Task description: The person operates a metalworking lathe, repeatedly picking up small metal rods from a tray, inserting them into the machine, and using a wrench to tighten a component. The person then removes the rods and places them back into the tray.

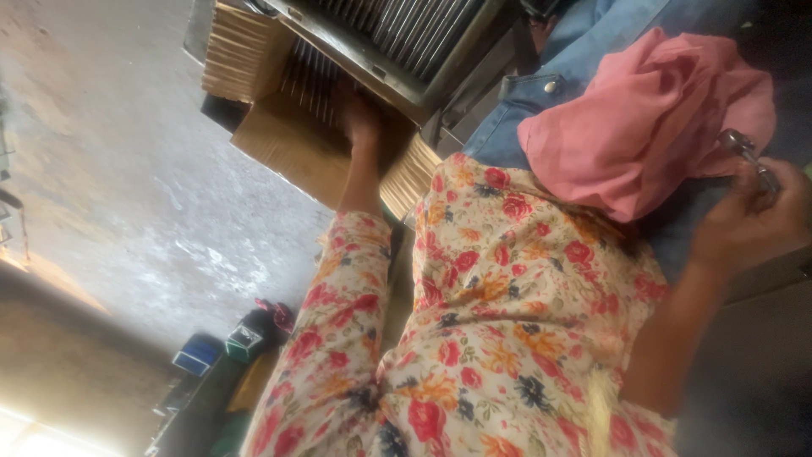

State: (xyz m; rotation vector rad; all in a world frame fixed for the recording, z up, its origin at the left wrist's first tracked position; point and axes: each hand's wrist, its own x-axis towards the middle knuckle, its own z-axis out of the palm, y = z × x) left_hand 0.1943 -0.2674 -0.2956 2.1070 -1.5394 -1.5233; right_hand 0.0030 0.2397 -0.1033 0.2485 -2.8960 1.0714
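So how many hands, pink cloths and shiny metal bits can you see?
Hands: 2, the left hand reaching into the cardboard box, the right hand holding the metal piece
Pink cloths: 1
Metal pieces: 1
Total: 4

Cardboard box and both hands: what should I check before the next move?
1. Left hand reaches into the cardboard box, at the metal rods: ok.
2. Left hand closed on a rod: cannot tell, fingers hidden.
3. Right hand grips the small metal part: ok.
4. Pink cloth clear of the right hand: not ok, it lies right beside it.
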